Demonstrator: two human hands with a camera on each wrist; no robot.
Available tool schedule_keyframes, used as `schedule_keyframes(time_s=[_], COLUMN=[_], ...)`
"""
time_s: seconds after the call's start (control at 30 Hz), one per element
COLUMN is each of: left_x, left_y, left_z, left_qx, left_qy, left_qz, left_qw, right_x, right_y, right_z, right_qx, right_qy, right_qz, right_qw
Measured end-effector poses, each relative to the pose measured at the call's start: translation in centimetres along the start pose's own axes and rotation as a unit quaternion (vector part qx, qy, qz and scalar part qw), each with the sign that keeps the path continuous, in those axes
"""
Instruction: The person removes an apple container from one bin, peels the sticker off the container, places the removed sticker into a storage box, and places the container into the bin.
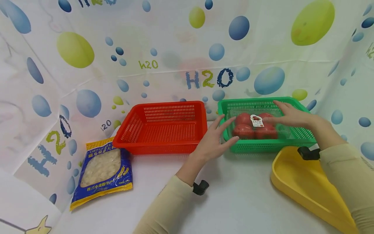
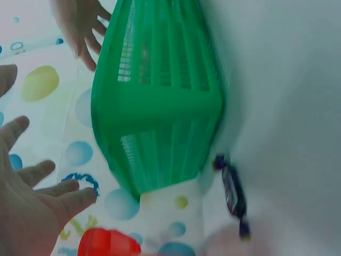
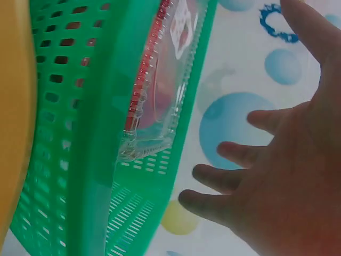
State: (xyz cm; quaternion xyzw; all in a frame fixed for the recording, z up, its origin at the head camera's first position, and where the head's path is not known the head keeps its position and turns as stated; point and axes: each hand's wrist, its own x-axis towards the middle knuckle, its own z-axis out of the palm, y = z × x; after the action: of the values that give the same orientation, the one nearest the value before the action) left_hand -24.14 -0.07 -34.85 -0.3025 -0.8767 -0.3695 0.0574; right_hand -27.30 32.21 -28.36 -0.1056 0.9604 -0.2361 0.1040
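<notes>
Fingers (image 3: 219, 180) spread wide; left hand (image 1: 208, 143) and right hand (image 1: 293, 117) near boxed red fruit (image 1: 243, 131) sitting in green basket (image 1: 260, 147).

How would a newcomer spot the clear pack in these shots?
On the white surface, find the green basket, right of the red basket. Inside lies a clear plastic pack of round red produce. Its white label sets it apart from the blue-and-yellow bag at left.
</notes>
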Motion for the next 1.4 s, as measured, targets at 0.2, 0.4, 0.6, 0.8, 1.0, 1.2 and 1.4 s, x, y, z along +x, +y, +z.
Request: schedule_keyframes(time_s=[0.2,0.4,0.6,0.8,1.0,1.2,1.4], left_x=[0.1,0.1,0.3,0.4,0.3,0.2,0.4], left_y=[0.1,-0.9,-2.4,-2.8,-2.5,-2.2,-2.2], left_z=[2.0,3.7,4.9,5.8,6.2,6.1,6.0], left_qx=[-0.032,-0.087,-0.157,-0.244,-0.303,-0.327,-0.330], left_qy=[-0.003,0.030,0.059,0.079,0.082,0.069,0.071], left_qz=[-0.060,-0.101,-0.112,-0.119,-0.148,-0.178,-0.182], left_qw=[0.9977,0.9906,0.9795,0.9592,0.9379,0.9256,0.9234], right_x=[0.8,1.6,2.4,2.5,2.6,2.4,2.4], right_y=[1.1,2.2,3.1,3.9,4.4,5.4,6.1], right_z=[-0.5,-0.8,-0.9,-0.4,0.5,0.9,0.8], right_qx=[0.044,0.094,0.146,0.161,0.215,0.287,0.363], right_qy=[-0.035,-0.073,-0.092,-0.111,-0.123,-0.095,-0.099], right_qz=[0.037,0.077,0.100,0.136,0.175,0.194,0.157], right_qw=[0.998,0.990,0.980,0.971,0.953,0.933,0.913])
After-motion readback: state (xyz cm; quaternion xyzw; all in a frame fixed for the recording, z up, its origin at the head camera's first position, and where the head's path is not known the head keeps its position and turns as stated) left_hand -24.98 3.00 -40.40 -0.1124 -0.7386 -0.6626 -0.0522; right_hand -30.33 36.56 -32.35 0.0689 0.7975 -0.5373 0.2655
